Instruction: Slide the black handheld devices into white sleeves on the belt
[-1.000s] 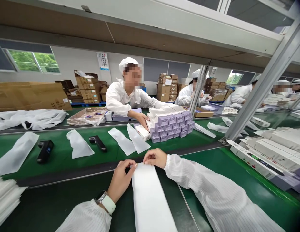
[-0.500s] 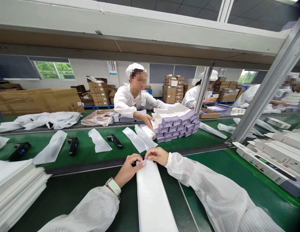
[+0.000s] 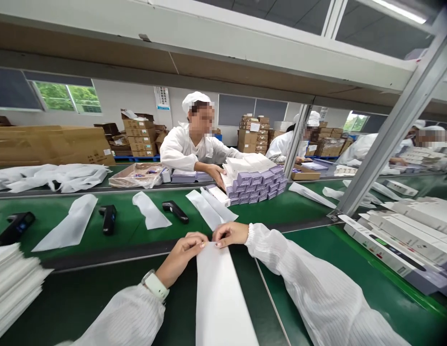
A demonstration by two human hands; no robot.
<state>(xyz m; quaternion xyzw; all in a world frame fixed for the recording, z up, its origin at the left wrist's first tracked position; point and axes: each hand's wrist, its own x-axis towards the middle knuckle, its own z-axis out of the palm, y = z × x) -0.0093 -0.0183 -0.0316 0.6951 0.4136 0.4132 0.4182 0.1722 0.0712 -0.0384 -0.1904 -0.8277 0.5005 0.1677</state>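
Observation:
A long white packing sleeve [image 3: 223, 298] lies flat in front of me, its near end running out of the bottom of the view. My left hand [image 3: 180, 255] pinches the left corner of its far end between thumb and fingers. At the right corner of that same end, my right hand [image 3: 231, 234] is closed with thumb and fingertips together on the edge. The two hands are a small gap apart. Beyond them, white sleeves [image 3: 205, 207] and a black handheld device [image 3: 175, 211] lie on the green conveyor belt [image 3: 130, 240].
A stack of white sleeves [image 3: 14, 288] stands at lower left. Long printed boxes [image 3: 400, 250] are piled at right beside a slanted metal post [image 3: 382, 129]. Across the belt, a co-worker [image 3: 194, 139] in white reaches to a pile of purple-and-white boxes [image 3: 255, 180]. A shelf [image 3: 209, 43] spans overhead.
The view has shifted slightly to the right. Both hands stay at the sleeve's far end; the right fingers have moved a little lower onto its corner. The co-worker's hand stays at the box pile.

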